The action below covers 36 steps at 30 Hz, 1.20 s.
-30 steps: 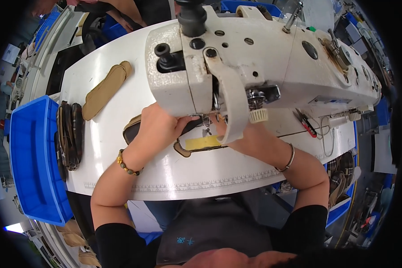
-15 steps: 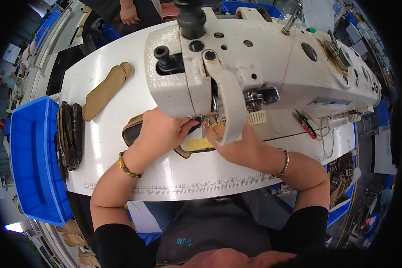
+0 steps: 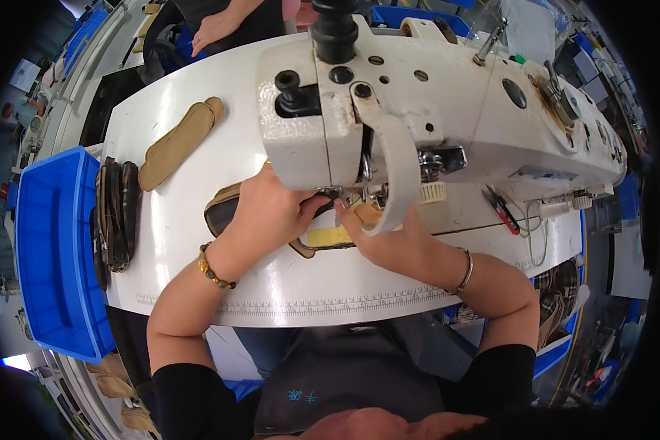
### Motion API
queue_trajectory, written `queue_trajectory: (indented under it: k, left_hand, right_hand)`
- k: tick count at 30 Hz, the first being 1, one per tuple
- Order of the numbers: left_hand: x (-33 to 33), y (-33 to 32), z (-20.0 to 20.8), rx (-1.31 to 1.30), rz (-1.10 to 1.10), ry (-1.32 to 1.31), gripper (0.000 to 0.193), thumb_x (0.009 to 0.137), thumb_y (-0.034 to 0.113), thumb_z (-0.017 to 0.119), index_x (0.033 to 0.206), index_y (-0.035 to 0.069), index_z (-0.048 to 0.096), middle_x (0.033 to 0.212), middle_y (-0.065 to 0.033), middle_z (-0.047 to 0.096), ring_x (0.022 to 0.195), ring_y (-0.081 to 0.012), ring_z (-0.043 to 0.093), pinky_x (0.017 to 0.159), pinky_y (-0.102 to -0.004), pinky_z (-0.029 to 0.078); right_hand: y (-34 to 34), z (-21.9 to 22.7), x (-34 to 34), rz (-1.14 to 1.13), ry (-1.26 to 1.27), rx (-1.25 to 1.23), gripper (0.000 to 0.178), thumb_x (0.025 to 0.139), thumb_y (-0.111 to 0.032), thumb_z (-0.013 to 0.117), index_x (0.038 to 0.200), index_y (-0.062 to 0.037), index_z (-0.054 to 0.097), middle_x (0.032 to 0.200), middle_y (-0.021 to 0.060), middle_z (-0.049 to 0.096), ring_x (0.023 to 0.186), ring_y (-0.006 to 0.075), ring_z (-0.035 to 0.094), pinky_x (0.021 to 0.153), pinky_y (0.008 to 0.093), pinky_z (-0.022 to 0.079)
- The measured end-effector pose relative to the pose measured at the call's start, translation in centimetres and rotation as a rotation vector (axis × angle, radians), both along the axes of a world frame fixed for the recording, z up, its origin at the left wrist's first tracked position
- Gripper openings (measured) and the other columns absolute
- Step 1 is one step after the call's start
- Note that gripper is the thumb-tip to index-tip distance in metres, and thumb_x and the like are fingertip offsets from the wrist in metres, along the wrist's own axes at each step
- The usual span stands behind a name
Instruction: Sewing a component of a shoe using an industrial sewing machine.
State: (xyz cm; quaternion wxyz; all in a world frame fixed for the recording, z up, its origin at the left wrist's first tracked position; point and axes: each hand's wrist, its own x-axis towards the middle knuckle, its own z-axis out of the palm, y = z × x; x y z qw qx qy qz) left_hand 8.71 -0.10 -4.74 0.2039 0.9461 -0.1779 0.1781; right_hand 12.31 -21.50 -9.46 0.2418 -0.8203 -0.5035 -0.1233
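Observation:
A dark fabric piece with tan edging (image 3: 220, 213), perhaps part of a slipper or shoe, lies beneath the head of a white sewing machine (image 3: 447, 95). My left hand (image 3: 268, 213) pinches its edge between thumb and fingers, just left of the presser foot (image 3: 345, 198). On the other side, my right hand (image 3: 389, 246) is closed on the work close to the foot. The machine's curved white guard partly covers those right fingers. A yellow strip (image 3: 328, 237) shows on the tabletop between my hands, beside the curved tan edge.
Left on the white table (image 3: 198, 293) lies a tan sole-shaped piece (image 3: 177, 147). Stacked plaid pieces (image 3: 115, 213) stand beside a blue bin (image 3: 59, 249). Red-and-black thread snips (image 3: 502, 210) lie right, near loose thread. Across the table shows another person's hand (image 3: 214, 31).
My view has shifted slightly, so the machine appears farther right. Both my hands keep their grip by the presser foot. The other person's hand and forearm have changed position.

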Motion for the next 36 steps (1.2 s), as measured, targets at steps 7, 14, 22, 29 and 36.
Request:
queue_trajectory:
  k: [7,14,22,29,36]
  left_hand:
    - [0.2,0.3,0.4,-0.031,0.016,0.058,0.022,0.071,0.017,0.08,0.093,0.015,0.076,0.086,-0.0079,0.069,0.082,-0.03,0.066,0.062,-0.0385,0.055]
    - [0.6,-0.1,1.2,-0.025,0.054,-0.006,0.023,0.071,0.017,0.08,0.093,0.013,0.075,0.083,-0.0106,0.068,0.079,-0.0303,0.067,0.062,-0.039,0.055]
    - [0.9,0.2,0.9,-0.001,0.021,0.002,0.024,0.07,0.017,0.081,0.092,0.011,0.074,0.083,-0.0114,0.068,0.077,-0.0312,0.066,0.063,-0.0392,0.055]
    - [1.1,0.4,1.0,0.004,0.006,0.0,0.027,0.07,0.016,0.08,0.095,0.01,0.072,0.08,-0.0113,0.067,0.076,-0.0323,0.065,0.062,-0.0399,0.054]
    - [1.3,0.3,1.3,-0.013,-0.022,-0.029,0.023,0.074,0.019,0.077,0.096,0.014,0.072,0.077,-0.0105,0.066,0.073,-0.0311,0.065,0.06,-0.0398,0.054]
  right_hand:
    - [0.0,0.0,-0.5,-0.151,0.258,-0.126,0.024,0.087,-0.013,0.063,0.109,-0.0058,0.067,0.066,0.0112,0.065,0.057,0.0292,0.065,0.051,0.04,0.053]
    - [0.0,1.2,0.8,0.041,-0.198,-0.072,0.025,0.082,-0.007,0.063,0.107,-0.0022,0.067,0.073,0.012,0.067,0.061,0.0269,0.067,0.054,0.037,0.054]
    - [-0.2,0.4,0.9,0.05,-0.195,-0.053,0.021,0.084,-0.008,0.062,0.104,-0.0034,0.067,0.073,0.0125,0.068,0.062,0.0284,0.067,0.054,0.0385,0.054]
    - [0.1,-1.1,0.4,-0.078,0.245,0.025,0.021,0.085,-0.011,0.062,0.105,-0.0046,0.068,0.074,0.0133,0.068,0.062,0.031,0.067,0.055,0.0407,0.054]
    - [0.7,0.7,-0.3,-0.131,0.388,-0.004,0.02,0.093,-0.021,0.059,0.101,-0.0064,0.069,0.077,0.0114,0.07,0.071,0.0274,0.069,0.062,0.037,0.055]
